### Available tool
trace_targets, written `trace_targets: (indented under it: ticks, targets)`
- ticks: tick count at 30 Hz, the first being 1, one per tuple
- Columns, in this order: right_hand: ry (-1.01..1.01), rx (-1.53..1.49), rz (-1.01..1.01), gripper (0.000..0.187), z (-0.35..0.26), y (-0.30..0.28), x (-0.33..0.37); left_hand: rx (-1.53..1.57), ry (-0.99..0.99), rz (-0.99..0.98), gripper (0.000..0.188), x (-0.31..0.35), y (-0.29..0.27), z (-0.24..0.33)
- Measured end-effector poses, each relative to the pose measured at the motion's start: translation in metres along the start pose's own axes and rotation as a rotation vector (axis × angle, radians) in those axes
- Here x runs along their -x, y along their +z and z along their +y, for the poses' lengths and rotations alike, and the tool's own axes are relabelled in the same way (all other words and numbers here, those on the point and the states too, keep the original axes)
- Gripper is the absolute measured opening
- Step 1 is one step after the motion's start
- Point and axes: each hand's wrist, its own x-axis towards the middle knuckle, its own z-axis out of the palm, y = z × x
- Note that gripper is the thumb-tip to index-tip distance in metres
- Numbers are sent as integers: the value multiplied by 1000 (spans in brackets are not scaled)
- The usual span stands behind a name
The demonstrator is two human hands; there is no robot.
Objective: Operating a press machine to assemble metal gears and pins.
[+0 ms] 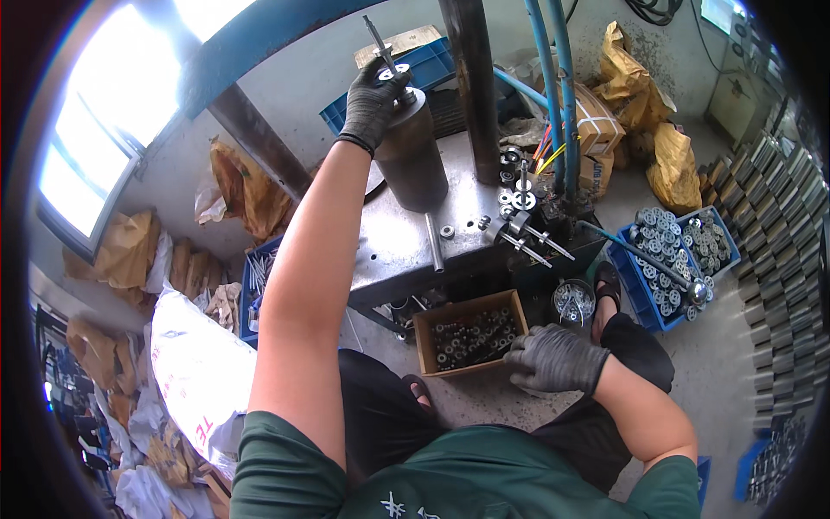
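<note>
My left hand (372,105), in a dark grey glove, is closed around a metal shaft (378,36) with a silver disc on it. It holds the shaft upright over the top of a dark steel cylinder (410,156) on the metal bench. My right hand (558,359), gloved too, hovers by the right edge of a cardboard box (424,344) of small dark ring-shaped parts. Its fingers are curled; whatever they hold is too small to make out. On the bench by the cylinder are a plain metal rod (434,242) and a small ring (447,232).
More shafts with discs (527,242) lie at the bench's right. A steel post (471,78) and blue pipes (562,104) rise behind. Right of my foot stand blue bins (644,294) of round metal parts, crossed by a ball-ended lever (640,253). A white sack (199,363) is at left.
</note>
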Motion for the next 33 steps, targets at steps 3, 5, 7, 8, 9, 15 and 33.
trace_targets:
  ticks: [3, 5, 7, 8, 9, 15, 33]
  targets:
    - [18, -19, 236, 37, -3, -48, 26, 9, -23, 9, 58, -2, 4, -3]
    - [52, 32, 337, 37, -18, -100, 44, -51, -9, 12, 60, -5, -6, -4]
    - [139, 153, 440, 35, -25, -139, 64, -66, -4, 12, 60, -8, -6, -7]
    - [195, 230, 471, 34, -24, -154, 74, -44, 15, 0, 60, -10, -5, -8]
    - [197, 233, 462, 34, -18, -166, 83, -22, 30, -12, 60, -5, 1, -3]
    - [506, 194, 174, 30, 20, -171, 118, -107, -44, 20, 56, 7, 9, 12]
    - [595, 166, 323, 15, -12, -82, 139, -102, -3, 15, 63, -6, 5, -11]
